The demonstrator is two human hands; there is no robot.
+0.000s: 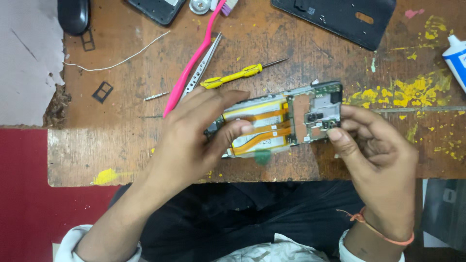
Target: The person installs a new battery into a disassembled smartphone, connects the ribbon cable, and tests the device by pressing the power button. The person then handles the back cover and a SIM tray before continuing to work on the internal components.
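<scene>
White-blue glue bottle (456, 58), right edge.

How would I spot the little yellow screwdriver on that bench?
Start at the scarred wooden table and find the opened phone held in both hands. Just above it lies the screwdriver, beside steel tweezers and a pink toothbrush; only it has a yellow handle.

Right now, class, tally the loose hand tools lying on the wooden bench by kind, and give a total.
Yellow-handled screwdriver: 1
Metal tweezers: 1
Pink toothbrush: 1
Loose screwdriver bit: 1
Total: 4
The opened phone held in both hands is not counted.
</scene>
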